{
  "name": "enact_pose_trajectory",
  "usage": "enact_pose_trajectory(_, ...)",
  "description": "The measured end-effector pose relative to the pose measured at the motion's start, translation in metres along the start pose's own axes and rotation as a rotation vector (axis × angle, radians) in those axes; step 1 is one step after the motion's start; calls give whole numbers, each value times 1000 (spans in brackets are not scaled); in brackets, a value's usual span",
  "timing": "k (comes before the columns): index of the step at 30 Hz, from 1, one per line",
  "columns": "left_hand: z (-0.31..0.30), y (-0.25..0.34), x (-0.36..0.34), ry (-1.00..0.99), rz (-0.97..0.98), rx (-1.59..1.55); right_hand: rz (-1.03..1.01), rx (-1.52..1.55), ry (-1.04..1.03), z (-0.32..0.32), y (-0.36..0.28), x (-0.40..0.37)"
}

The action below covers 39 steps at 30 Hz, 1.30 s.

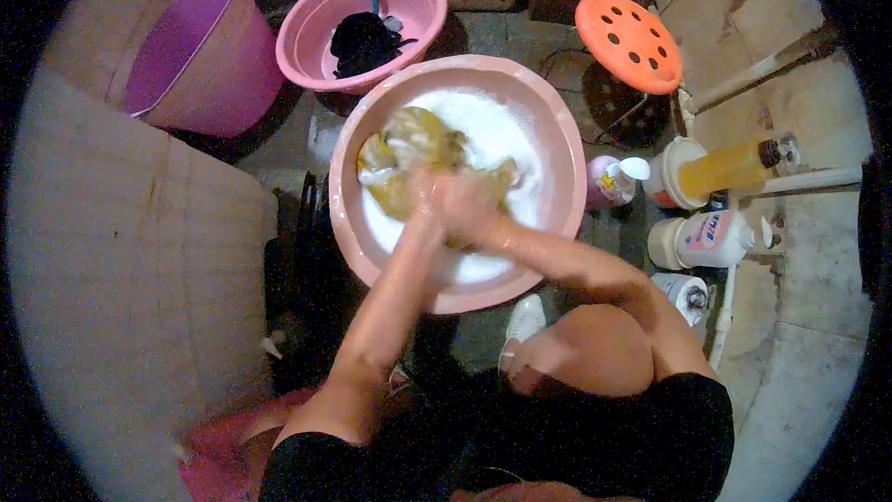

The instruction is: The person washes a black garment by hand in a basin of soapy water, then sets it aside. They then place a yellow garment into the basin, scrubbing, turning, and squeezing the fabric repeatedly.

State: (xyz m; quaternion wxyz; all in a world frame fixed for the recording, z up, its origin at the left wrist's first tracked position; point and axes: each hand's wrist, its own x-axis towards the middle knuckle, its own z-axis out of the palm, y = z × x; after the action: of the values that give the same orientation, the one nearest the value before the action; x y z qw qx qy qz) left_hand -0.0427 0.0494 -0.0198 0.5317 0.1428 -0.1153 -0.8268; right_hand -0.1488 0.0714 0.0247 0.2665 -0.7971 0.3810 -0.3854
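A wet yellow cloth [409,135], bunched and streaked with foam, lies in the white suds [502,121] of a large pink basin [348,223]. Over the middle of that basin, my left hand [429,193] and my right hand [472,209] press close together, both blurred by motion. They look closed on the cloth, which bulges out beyond them to the upper left and shows again on the right. Individual fingers are hard to make out.
Behind stands a smaller pink tub [297,46] holding dark cloth [367,42], beside a tall purple bucket [218,74]. An orange stool [632,42] is at the back right. Bottles, including a pink-labelled white one [715,240] and a yellow one [729,170], line the right wall.
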Motion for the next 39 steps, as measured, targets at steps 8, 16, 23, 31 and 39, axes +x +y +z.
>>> enact_pose_trajectory(8, 95, 42, 7, 513, 160, -66, 342, 593, -208, -73, 54, 30)
enact_pose_trajectory(16, 97, 112, -8, 369, 259, 49, 421, -99, -227, -85, 98, 13)
enact_pose_trajectory(23, 55, 104, -8, 646, 402, 1231, 617, 661, 33, -119, 126, 31)
enact_pose_trajectory(31, -17, 61, 38, 864, 143, 2096, 554, -582, -824, -45, 145, 18)
enact_pose_trajectory(39, 88, 49, -9, 466, -155, 284, 311, 16, -126, -55, -13, 38)
